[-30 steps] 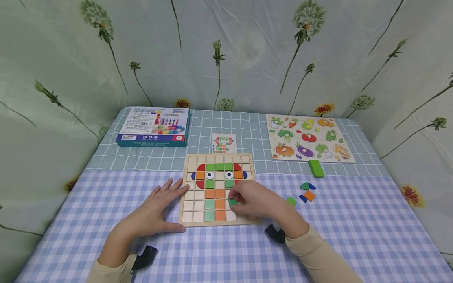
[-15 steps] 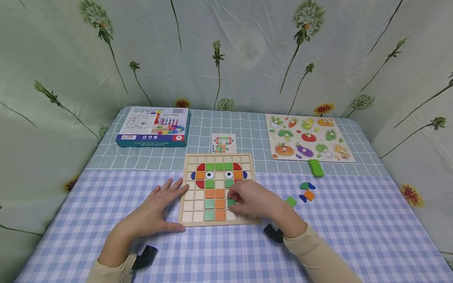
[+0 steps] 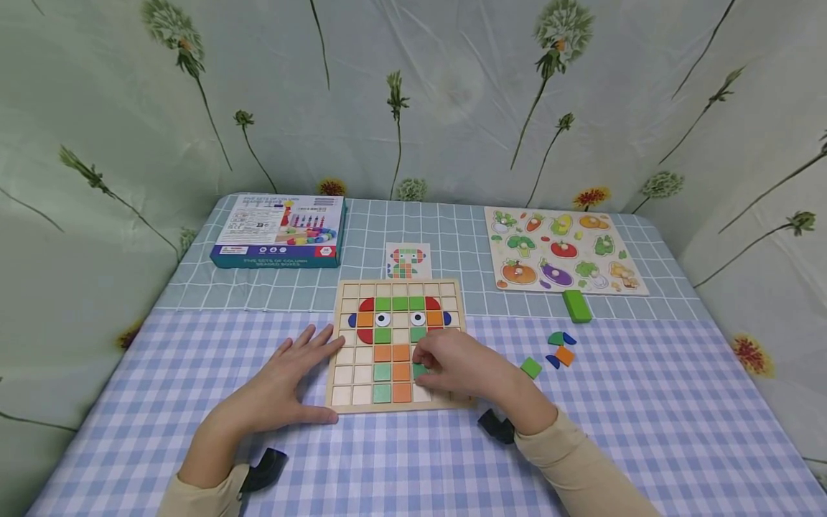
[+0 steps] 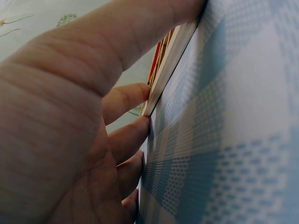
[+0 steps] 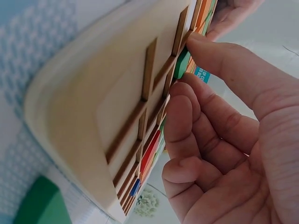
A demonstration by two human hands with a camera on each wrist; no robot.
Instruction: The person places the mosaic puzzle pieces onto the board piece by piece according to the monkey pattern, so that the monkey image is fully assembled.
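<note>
A wooden grid board (image 3: 344, 393) lies on the checked cloth with coloured tiles set in its cells, making a face with two round eyes and a column below. My left hand (image 3: 284, 377) has its fingers spread, with thumb and fingertips against the board's left edge; the left wrist view shows the fingertips at the wooden rim (image 4: 172, 65). With thumb and forefinger, my right hand (image 3: 461, 366) pinches a dark green tile (image 5: 181, 65) at a cell right of the orange column. Its fingers partly hide the tile (image 3: 420, 370) and the board's lower right cells.
A small pattern card (image 3: 408, 261) lies behind the board. Loose pieces sit to the right: a light green square (image 3: 531, 368), an orange square (image 3: 565, 356), a green quarter piece (image 3: 556, 338) and blue half-rounds. Farther back are a green block (image 3: 577, 307), a vegetable puzzle (image 3: 565, 251) and a box (image 3: 279, 231).
My right hand has shifted slightly left with the dark green tile, which now sits closer to the orange column. The left hand stays in place.
</note>
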